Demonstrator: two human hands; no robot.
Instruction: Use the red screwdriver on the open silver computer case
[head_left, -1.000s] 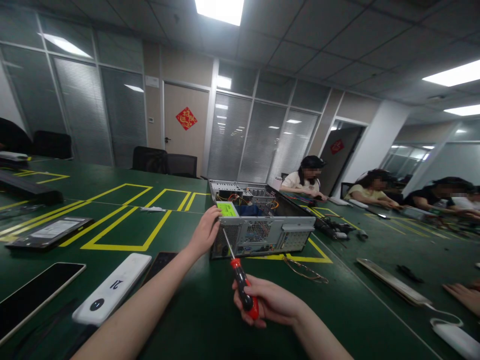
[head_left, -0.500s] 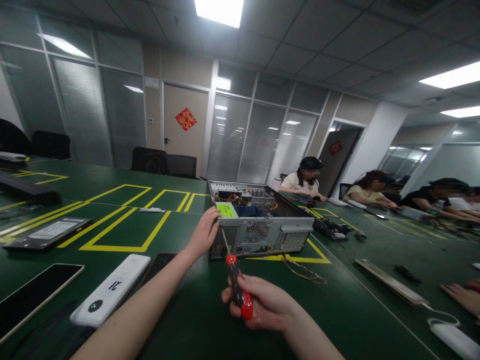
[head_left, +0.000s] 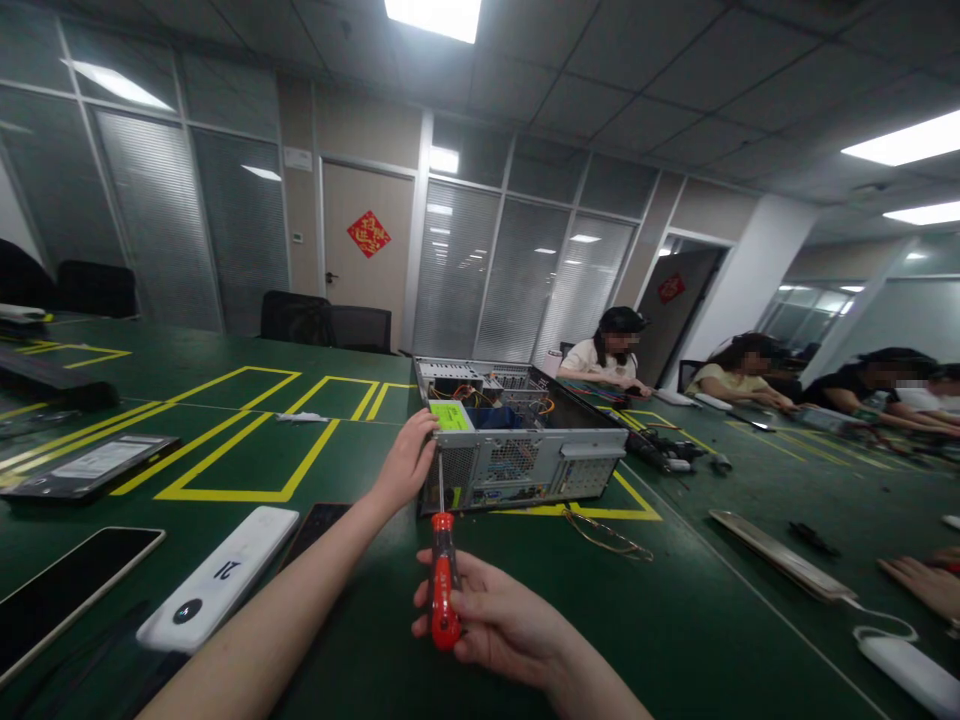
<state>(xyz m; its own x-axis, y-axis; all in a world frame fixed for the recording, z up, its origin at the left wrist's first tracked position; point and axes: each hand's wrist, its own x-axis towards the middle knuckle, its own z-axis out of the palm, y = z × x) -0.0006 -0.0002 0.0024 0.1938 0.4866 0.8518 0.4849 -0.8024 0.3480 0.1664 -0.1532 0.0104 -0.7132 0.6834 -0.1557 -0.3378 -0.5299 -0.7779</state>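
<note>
An open computer case [head_left: 525, 455] lies on the green table [head_left: 675, 620], its rear panel facing me, cables and a green-labelled part inside. My left hand [head_left: 409, 465] grips the case's near left corner, fingers curled over the top edge. My right hand [head_left: 495, 620] is closed around the red and black handle of a screwdriver [head_left: 442, 580]. The shaft points up and away, its tip at the rear panel close to my left hand.
A white device marked 21 [head_left: 217, 590], dark phones [head_left: 71, 590] and a tablet [head_left: 90, 465] lie at left. Eyeglasses [head_left: 604, 535] rest right of the case. A flat panel [head_left: 780, 555] and white adapter [head_left: 907, 670] sit at right. Several people work at the far side; another person's hand [head_left: 919, 580] rests at the right edge.
My right hand has shifted left and swung the screwdriver from a leftward slant to nearly upright. The left hand stays on the case corner.
</note>
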